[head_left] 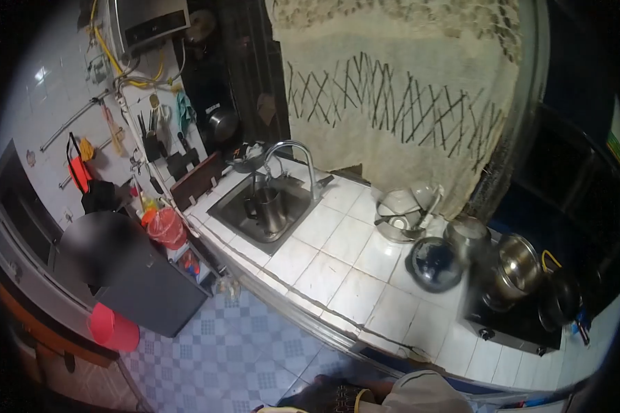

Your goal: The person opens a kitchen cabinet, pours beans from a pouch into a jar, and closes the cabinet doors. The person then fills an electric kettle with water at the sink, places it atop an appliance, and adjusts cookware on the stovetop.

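Neither of my hands shows in the head view. Part of my clothing [420, 394], pale grey cloth beside dark fabric with yellow trim, appears at the bottom edge. Ahead is a white tiled counter [331, 279] with a sink [238, 210] let into it. A metal jug-like pot [272, 210] stands in the sink under a curved tap [308, 162]. Right of the sink are a bowl [398, 230] with utensils in it, a dark round lid [434, 263] and a metal pot [467, 236].
A stove [510, 330] at the right carries a shiny steel pot [520, 265] and a dark pan [561, 296]. On the left stand a grey cabinet [155, 292], a pink bin [114, 327] and a red bucket [167, 228]. A curtain [399, 89] hangs behind the counter.
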{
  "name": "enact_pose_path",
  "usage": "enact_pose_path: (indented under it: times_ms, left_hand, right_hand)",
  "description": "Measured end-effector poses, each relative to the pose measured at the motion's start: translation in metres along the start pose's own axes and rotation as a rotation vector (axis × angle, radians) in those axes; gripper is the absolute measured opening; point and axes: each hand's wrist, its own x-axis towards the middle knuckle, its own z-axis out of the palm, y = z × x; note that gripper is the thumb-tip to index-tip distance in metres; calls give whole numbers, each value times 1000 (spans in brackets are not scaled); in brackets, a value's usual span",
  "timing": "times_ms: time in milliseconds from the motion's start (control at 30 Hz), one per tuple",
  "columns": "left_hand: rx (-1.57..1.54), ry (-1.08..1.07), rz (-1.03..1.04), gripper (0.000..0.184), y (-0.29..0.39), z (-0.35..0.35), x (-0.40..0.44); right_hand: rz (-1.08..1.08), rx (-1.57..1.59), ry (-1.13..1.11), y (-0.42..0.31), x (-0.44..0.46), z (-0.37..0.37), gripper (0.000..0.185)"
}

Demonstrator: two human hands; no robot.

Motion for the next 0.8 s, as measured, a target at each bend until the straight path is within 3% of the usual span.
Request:
enact_pose_path:
  times_ms: [200, 300, 400, 467, 500, 533, 600, 633, 700, 800]
  left_hand:
    - [113, -116, 158, 24, 45, -43, 35]
    - [183, -135, 295, 23, 69, -85, 74]
    - [76, -159, 353, 23, 100, -133, 134]
    - [-24, -124, 232, 23, 153, -171, 160]
    - [-279, -57, 235, 20, 170, -184, 177]
    - [-326, -26, 257, 18, 205, -201, 174]
    - [-543, -133, 318, 20, 259, -238, 162]
    - [-536, -151, 325, 20, 261, -251, 184]
    - [-407, -129, 580, 18, 260, -273, 234]
    - [-393, -157, 589, 17, 276, -315, 250]
  right_hand:
    - [-449, -75, -80, -94, 81, -93, 27]
    - [-541, -128, -90, -134, 117, -145, 27]
    - [-298, -484, -420, -213, 154, -262, 23]
    - [52, 63, -357, -300, 134, -352, 22]
    - [-151, 163, 3, -319, 126, -379, 20]
    - [-349, 259, 365, -333, 124, -399, 18]
    - [-463, 284, 677, -354, 150, -453, 13]
    - [-469, 355, 762, -367, 152, -478, 12]
    - [-415, 428, 956, -383, 163, -520, 13]
    - [-306, 418, 1190, -402, 172, -570, 12]
